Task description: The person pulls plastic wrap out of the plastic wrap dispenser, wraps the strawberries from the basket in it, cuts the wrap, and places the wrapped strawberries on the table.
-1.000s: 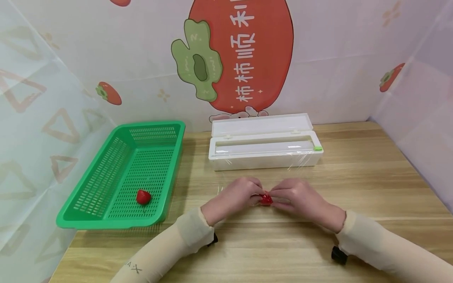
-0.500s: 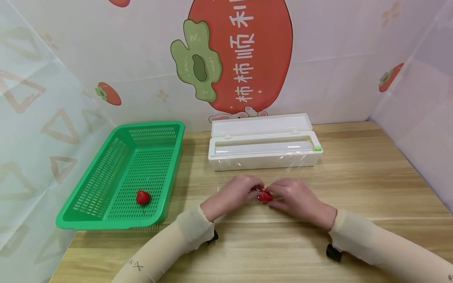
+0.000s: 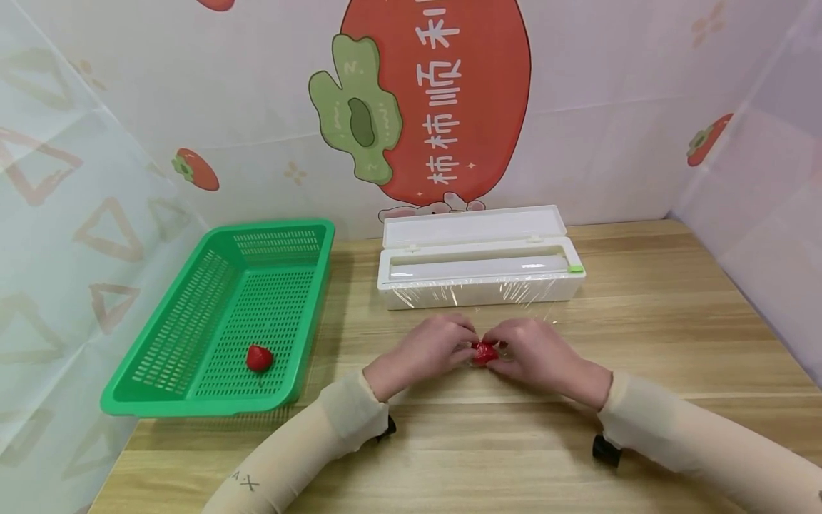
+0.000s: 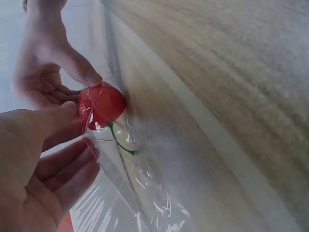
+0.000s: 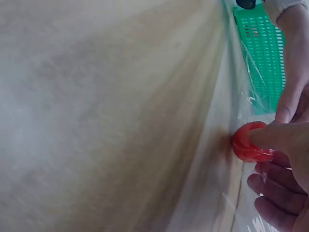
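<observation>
A red cherry [image 3: 484,353] with a thin green stem is held between both hands, under clear cling film [image 4: 161,203]. My left hand [image 3: 430,350] holds it from the left, thumb tip [image 4: 70,110] against its side and fingers beneath through the film. From the other side my right hand [image 3: 536,357] pinches it, the thumb laid over the red skin in the right wrist view. The film runs toward the white dispenser box [image 3: 484,291], whose lid stands up and whose roll [image 3: 478,268] shows inside.
A green plastic basket [image 3: 321,300] stands to the left with another red cherry [image 3: 260,358] in it. A bright green tab [image 3: 576,269] sits at the right end of the box. Printed cloth walls rise behind and at both sides of the wooden table [image 3: 488,457].
The right hand has shifted slightly left, and both hands have moved a little away from the person. The fingers have worked round the cherry, and the film by the box shows more creases.
</observation>
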A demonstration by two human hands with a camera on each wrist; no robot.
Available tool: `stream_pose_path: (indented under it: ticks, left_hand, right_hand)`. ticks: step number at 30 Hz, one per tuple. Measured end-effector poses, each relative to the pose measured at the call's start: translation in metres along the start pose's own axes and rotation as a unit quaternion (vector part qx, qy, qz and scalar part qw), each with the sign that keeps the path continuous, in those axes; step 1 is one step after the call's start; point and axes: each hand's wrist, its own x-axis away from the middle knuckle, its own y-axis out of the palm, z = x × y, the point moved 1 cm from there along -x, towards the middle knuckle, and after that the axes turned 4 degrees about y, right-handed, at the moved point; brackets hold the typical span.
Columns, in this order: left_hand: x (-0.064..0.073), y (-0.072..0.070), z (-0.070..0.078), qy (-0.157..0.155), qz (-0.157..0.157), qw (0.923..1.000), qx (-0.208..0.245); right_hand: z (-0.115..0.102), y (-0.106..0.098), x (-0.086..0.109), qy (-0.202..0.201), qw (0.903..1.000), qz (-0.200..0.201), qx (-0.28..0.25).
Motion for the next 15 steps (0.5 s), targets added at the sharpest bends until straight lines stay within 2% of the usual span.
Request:
stream_pose_path:
  ticks: [5, 8, 11, 15]
  left_hand:
    - [0.000, 0.000, 0.006, 0.049, 0.035, 0.9965, -0.059]
    - [-0.002, 0.001, 0.008, 0.069, 0.042, 0.9931, -0.085]
    - [-0.005, 0.002, 0.008, 0.069, 0.031, 0.9934, -0.086]
    - [-0.007, 0.003, 0.005, 0.053, 0.016, 0.9965, -0.063]
  right_hand:
    - [0.002, -0.004, -0.005, 0.011, 0.9995, -0.029, -0.008]
    - [0.004, -0.006, -0.008, 0.020, 0.9987, -0.044, -0.017]
    - [0.007, -0.008, -0.011, 0.025, 0.9974, -0.058, -0.033]
    - [0.013, -0.010, -0.016, 0.034, 0.9939, -0.086, -0.060]
